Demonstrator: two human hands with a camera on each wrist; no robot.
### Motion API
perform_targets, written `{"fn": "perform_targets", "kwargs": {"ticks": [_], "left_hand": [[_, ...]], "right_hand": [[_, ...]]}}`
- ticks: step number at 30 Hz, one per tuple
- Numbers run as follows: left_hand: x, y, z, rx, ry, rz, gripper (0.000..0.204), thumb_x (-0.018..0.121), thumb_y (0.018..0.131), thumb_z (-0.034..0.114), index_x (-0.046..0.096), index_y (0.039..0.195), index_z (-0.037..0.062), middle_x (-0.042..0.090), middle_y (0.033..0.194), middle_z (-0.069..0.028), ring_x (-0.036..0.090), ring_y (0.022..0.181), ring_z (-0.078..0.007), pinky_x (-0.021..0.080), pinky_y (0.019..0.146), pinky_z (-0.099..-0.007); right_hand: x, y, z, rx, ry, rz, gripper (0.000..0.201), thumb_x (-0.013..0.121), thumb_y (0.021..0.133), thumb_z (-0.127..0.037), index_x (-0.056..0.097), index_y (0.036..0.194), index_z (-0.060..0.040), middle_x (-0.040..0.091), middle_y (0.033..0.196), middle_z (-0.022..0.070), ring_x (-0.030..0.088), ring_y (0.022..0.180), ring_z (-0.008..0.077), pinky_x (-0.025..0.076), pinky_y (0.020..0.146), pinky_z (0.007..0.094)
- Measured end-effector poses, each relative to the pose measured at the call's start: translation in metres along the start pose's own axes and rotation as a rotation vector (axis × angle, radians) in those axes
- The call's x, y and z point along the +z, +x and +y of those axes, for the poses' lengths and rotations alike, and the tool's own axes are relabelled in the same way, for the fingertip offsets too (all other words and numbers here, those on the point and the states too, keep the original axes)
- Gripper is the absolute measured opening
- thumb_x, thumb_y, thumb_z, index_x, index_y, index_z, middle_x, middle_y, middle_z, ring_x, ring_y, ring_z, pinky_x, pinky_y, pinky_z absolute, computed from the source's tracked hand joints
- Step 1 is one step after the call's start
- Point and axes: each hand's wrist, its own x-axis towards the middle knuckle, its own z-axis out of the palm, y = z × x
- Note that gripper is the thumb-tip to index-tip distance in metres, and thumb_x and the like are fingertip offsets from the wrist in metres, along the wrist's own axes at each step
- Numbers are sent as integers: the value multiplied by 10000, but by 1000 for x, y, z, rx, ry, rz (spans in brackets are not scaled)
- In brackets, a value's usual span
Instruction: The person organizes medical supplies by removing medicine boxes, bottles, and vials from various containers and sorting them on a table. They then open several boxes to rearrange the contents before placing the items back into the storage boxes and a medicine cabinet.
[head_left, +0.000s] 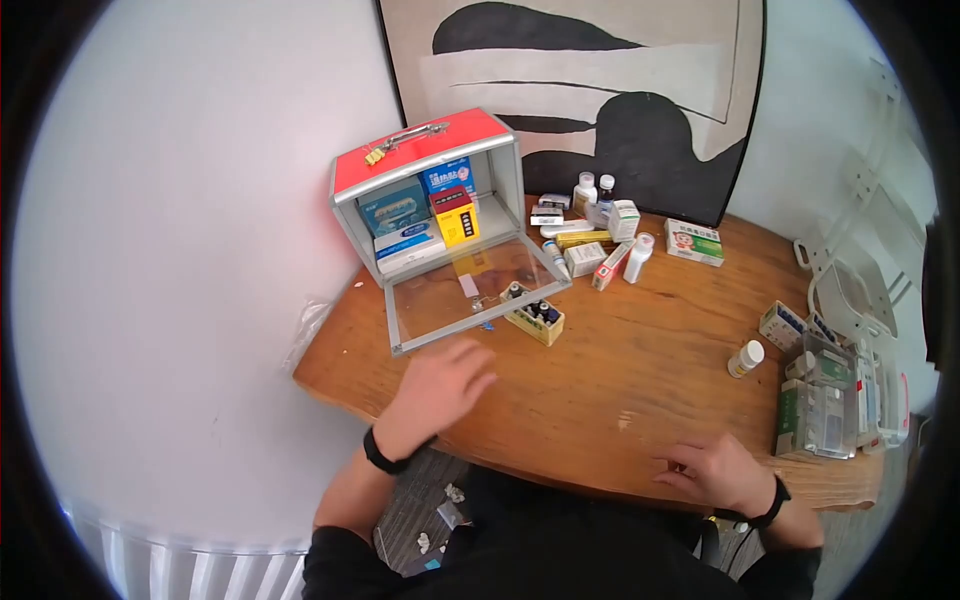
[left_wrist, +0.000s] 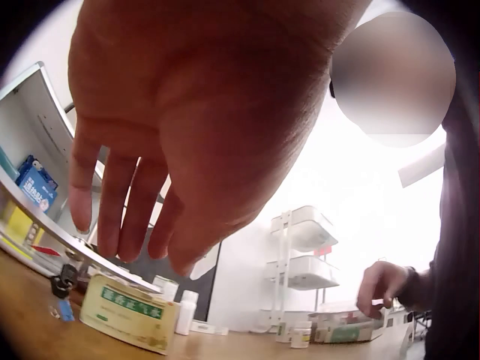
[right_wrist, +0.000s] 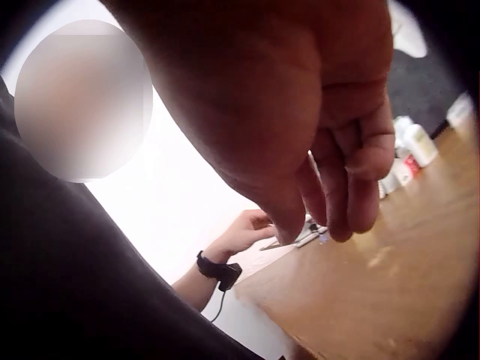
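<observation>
My left hand [head_left: 438, 388] hangs over the table's left front, just below the lowered clear door [head_left: 430, 315] of a red-topped medicine case [head_left: 425, 150]. In the left wrist view its fingers [left_wrist: 124, 202] are straight and hold nothing. Beyond them stands a cream and green box of small dark bottles [left_wrist: 127, 311], beside a set of keys [left_wrist: 64, 281]. My right hand [head_left: 718, 472] is over the front edge at the right, its fingers loosely bent around nothing. Inside the case are blue boxes [head_left: 393, 207] and a red and yellow box [head_left: 454, 215].
Several medicine boxes and bottles [head_left: 640, 258] cluster behind the case door. A flat green and white box [head_left: 693, 243] lies at the back right. One white bottle [head_left: 746, 358] stands near a clear bin [head_left: 830, 410] of medicines. A framed picture [head_left: 660, 130] leans on the wall.
</observation>
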Motion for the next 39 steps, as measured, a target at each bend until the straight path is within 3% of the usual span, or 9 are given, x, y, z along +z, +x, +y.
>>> {"fn": "perform_targets", "kwargs": {"ticks": [3, 9, 12, 14, 16, 19, 28, 30, 39], "left_hand": [[-3, 34, -29, 39, 127, 88, 230, 765, 934, 194, 732, 1127, 73, 722, 1128, -125, 713, 1036, -364, 588, 871, -455], [3, 146, -106, 149, 456, -56, 254, 743, 932, 176, 727, 1142, 34, 726, 1184, -137, 675, 1186, -335, 520, 1034, -453], [26, 195, -152, 243, 667, -154, 288, 710, 945, 244, 744, 1139, 33, 741, 1198, -144, 670, 1229, -318, 484, 1106, -470], [41, 236, -169, 316, 768, -182, 307, 683, 954, 300, 770, 1104, 47, 756, 1167, -138, 676, 1232, -302, 472, 1124, -485], [61, 268, -181, 167, 937, -526, 388, 622, 974, 363, 794, 1120, 46, 760, 1236, -160, 667, 1282, -297, 428, 1169, -545], [93, 304, -211, 110, 986, -610, 439, 571, 962, 394, 802, 1151, 73, 758, 1301, -159, 690, 1252, -321, 423, 1167, -565], [122, 315, -229, -142, 1149, -974, 489, 462, 1053, 333, 743, 1417, 166, 694, 1504, -85, 614, 1428, -311, 384, 1158, -584], [133, 305, -265, -36, 1151, -824, 506, 459, 1057, 331, 722, 1450, 151, 678, 1528, -88, 599, 1445, -324, 361, 1171, -587], [127, 312, -225, -138, 1165, -935, 512, 463, 1038, 307, 718, 1451, 146, 661, 1543, -109, 606, 1440, -290, 328, 1217, -545]], "right_hand": [[41, -40, 37, 156, 48, 152, 247, 867, 897, -225, 760, 1050, -63, 714, 828, 120, 718, 715, 325, 583, 639, 416], [85, -87, 74, 315, 24, 407, 255, 902, 852, -194, 761, 1021, -66, 686, 773, 112, 693, 670, 324, 561, 611, 416], [86, -89, 88, 122, -19, 419, 252, 910, 838, -184, 763, 1010, -72, 676, 762, 107, 680, 648, 318, 553, 598, 414], [84, -88, 91, 203, 60, 392, 236, 911, 836, -181, 765, 994, -83, 682, 782, 106, 685, 665, 308, 550, 591, 408], [83, -90, 93, 256, 143, 402, 225, 911, 834, -173, 769, 986, -88, 680, 789, 98, 688, 680, 296, 550, 589, 405], [76, -88, 92, 198, 125, 401, 215, 908, 840, -168, 768, 984, -91, 671, 780, 83, 688, 691, 287, 552, 591, 404], [72, -87, 93, 217, 146, 377, 213, 902, 851, -163, 766, 997, -90, 665, 784, 73, 682, 687, 281, 555, 598, 397], [72, -88, 96, 205, 148, 380, 210, 898, 858, -162, 763, 1000, -86, 664, 787, 72, 681, 689, 279, 555, 602, 394], [72, -88, 94, 186, 171, 379, 186, 869, 897, -165, 753, 1007, -69, 659, 800, 86, 680, 702, 298, 557, 624, 398]]}}
